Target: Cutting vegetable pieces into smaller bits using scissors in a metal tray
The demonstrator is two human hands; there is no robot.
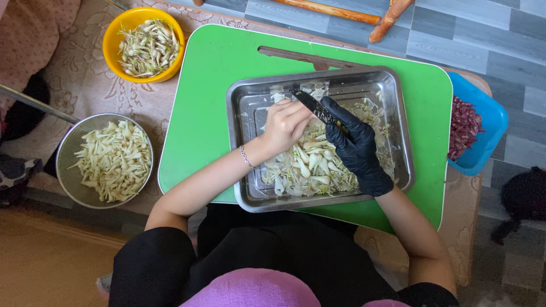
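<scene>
While both hands work mid-tray (pixel 401 165), its steel rim stands well clear.

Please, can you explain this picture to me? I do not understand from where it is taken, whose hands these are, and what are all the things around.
One camera, worn on a person's head, looks straight down. The bare left hand pinches a small white bulb; the black-gloved right hand holds a dark knife against it. Both work over a steel tray of bulbs and peelings on a green board. Nearby: a yellow bowl of trimmed roots, a mesh strainer of peeled white pieces, and a blue tub of reddish skins.
</scene>
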